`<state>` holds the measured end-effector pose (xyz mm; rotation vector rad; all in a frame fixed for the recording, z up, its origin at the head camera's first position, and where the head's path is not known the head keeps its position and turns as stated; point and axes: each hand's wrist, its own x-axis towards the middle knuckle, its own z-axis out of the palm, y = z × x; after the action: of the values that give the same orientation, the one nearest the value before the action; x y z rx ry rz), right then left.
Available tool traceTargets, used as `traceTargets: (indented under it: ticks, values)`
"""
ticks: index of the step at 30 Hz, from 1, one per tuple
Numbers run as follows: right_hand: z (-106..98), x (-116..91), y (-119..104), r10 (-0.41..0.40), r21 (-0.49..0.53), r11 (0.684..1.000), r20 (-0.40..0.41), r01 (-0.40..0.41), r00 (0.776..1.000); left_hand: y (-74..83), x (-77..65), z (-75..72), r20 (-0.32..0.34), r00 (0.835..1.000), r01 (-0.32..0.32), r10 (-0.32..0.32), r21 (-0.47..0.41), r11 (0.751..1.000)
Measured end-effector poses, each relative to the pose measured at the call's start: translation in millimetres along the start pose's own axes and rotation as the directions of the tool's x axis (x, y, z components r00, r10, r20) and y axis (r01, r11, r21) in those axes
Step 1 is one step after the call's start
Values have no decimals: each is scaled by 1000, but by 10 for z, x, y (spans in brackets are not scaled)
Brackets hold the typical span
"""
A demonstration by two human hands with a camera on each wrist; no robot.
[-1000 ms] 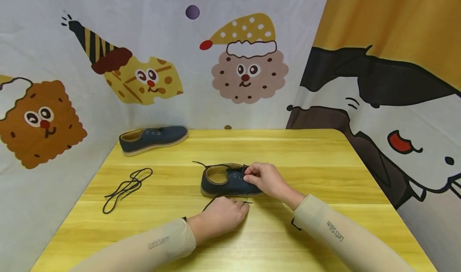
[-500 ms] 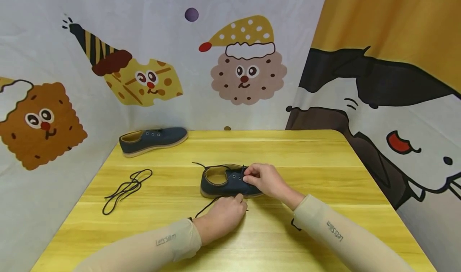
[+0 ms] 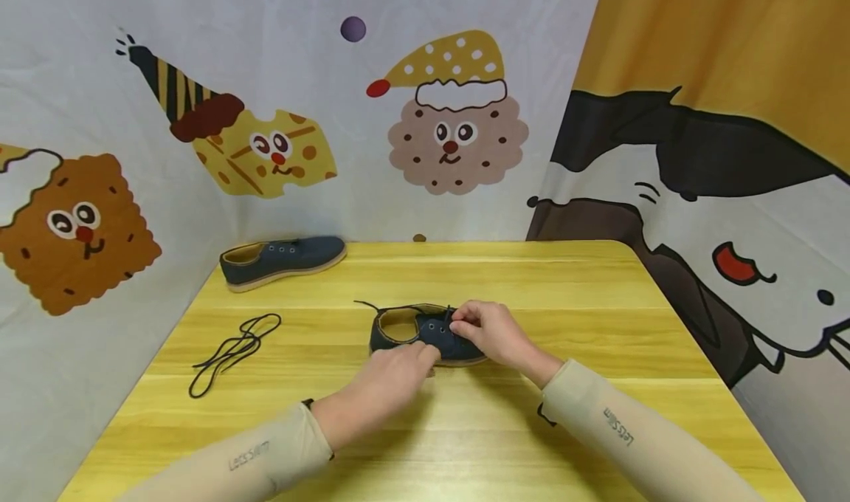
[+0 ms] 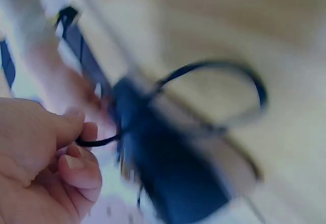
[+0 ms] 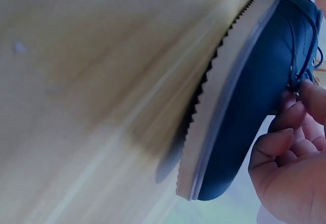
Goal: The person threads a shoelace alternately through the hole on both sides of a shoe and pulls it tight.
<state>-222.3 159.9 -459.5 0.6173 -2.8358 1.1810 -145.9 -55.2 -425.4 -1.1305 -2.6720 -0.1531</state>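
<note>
Table (image 3: 598,317): yellow wood-grain top, kinda shiny toward the front, with bands running side to side and a rounded far right corner.
Backdrop: pale cloth (image 3: 299,44) hangs behind the table and down the left, printed with cartoon snacks: square biscuit (image 3: 80,229), cheese (image 3: 265,151) in a striped party hat (image 3: 174,85), round cookie (image 3: 458,151) in a spotty nightcap (image 3: 451,60).
Right side: orange patch (image 3: 717,44) up top, huge black-and-white cartoon character (image 3: 717,170) underneath.
Near shoe (image 3: 434,336): navy, upright around mid-table, toe to the right, partly covered by the hands.
Left hand (image 3: 388,384): in front of the shoe's side, thumb and fingertip pinching a dark lace (image 4: 224,63) that loops out in the wrist view.
Right hand (image 3: 494,332): at the shoe's front, thumb and fingers pinching lace right by the eyelets (image 3: 442,328).
Far shoe (image 3: 292,258): matching navy one, back left corner.
Loose lace (image 3: 252,334): loopy bundle lying toward the table's left edge.
Sleeves (image 3: 611,421): beige, with dark lettering.
</note>
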Motion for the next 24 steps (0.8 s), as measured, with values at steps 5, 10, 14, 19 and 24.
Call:
traceTargets:
  ticks: [5, 10, 14, 19, 24]
  values:
    - [-43, 36, -57, -12, -22, 1000, -80, 11, 997, -480, -28, -372, -207, 977, 49, -51, -12, 999]
    - [-41, 102, -107, -91, -133, 988, -88, 78, 992, -897, 25, -677, -328, 937, 135, -120, 23, 991]
    - [-31, 119, -79, -133, -223, 968, -53, 118, 990, -1061, 173, -845, -331, 933, 172, -143, 60, 983]
    - [-26, 102, -2, -198, -309, 935, -55, 171, 979, -1112, 396, -930, -263, 948, 203, -179, 68, 977]
    - [-14, 126, 32, -316, -396, 881, -83, 259, 945, -1072, 651, -812, -150, 977, 160, -151, 50, 986]
